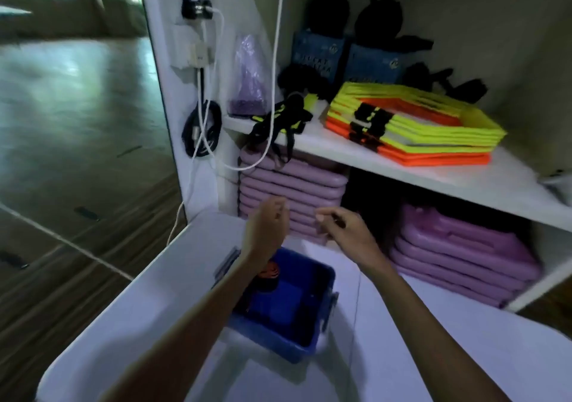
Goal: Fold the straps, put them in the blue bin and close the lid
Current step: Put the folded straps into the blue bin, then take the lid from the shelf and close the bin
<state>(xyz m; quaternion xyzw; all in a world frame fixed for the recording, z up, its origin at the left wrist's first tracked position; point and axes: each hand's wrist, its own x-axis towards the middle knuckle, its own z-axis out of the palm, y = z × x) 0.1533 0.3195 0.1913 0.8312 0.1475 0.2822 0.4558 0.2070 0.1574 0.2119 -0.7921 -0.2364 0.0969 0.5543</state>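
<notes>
The blue bin (312,336) stands open on a white surface below me, with a dark and orange rolled strap (268,276) inside near its far left corner. A tangle of black and yellow straps (283,117) lies on the shelf edge above, some ends hanging over. My left hand (267,225) is raised above the bin, fingers loosely curled and holding nothing. Level with it to the right is my right hand (343,226), fingers half bent and also without anything in them. Both hands are below the shelf straps, apart from them. No lid is clearly in view.
Yellow and orange hexagon frames (418,123) are stacked on the shelf (402,166). Purple pads (294,185) fill the space below it. White cables (272,76) hang down the cabinet side. Blue boxes (318,55) with black gear stand at the shelf's back. Wood floor lies left.
</notes>
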